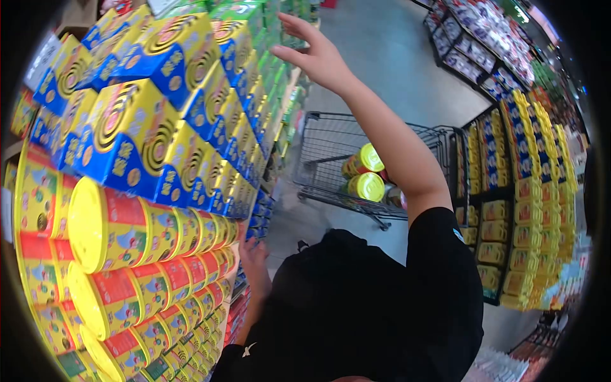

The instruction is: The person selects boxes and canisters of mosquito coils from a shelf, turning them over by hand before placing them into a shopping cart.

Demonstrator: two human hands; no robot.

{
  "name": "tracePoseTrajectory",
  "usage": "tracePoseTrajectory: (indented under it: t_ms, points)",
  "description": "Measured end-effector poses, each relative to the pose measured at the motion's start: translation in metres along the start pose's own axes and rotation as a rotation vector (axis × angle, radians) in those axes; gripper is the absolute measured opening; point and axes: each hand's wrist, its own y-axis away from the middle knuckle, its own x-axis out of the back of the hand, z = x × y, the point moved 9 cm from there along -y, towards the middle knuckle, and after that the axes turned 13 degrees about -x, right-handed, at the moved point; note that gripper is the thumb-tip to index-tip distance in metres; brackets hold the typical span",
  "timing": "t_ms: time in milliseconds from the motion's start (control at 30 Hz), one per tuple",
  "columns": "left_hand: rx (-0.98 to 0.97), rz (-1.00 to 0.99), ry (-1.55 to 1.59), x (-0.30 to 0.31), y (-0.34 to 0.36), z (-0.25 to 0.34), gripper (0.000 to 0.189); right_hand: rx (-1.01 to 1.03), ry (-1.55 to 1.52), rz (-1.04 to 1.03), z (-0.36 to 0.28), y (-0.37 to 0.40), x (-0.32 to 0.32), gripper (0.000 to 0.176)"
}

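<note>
Boxes of yellow-and-blue cardboard are stacked above round yellow plastic tubs, and would probably be found light, stiff and easily dented, best gripped across opposite sides. The hands are held well apart, the right hand raised open near green boxes; whether the blurred left hand beside the tubs is closed cannot be told.

Yellow jugs on a black rack
</note>
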Motion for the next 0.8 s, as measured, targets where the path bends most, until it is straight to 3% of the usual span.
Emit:
tracePoseTrajectory:
  t_ms: [200, 367, 467, 667, 800]
  points:
    - [0.033, -0.014, -0.026, -0.019, -0.009, -0.009, 0.064, -0.435, 0.411, 0.225, 0.201, 0.129, 0.147, 0.066]
    - [0.047, -0.088, -0.105, -0.057, -0.028, -0.027, 0.065, -0.887, 0.599, 0.428, 0.396, 0.317, 0.278, 0.072]
    - [0.056, -0.131, -0.154, -0.098, -0.040, -0.030, 0.065, -1.258, 0.637, 0.419, 0.422, 0.392, 0.310, 0.079]
    - [0.137, -0.144, -0.136, -0.191, -0.050, -0.043, 0.064, -1.410, 0.741, 0.453, 0.501, 0.466, 0.338, 0.098]
    - [0.186, -0.139, -0.127, -0.239, -0.054, -0.051, 0.061, -1.581, 0.890, 0.358, 0.481, 0.463, 0.323, 0.114]
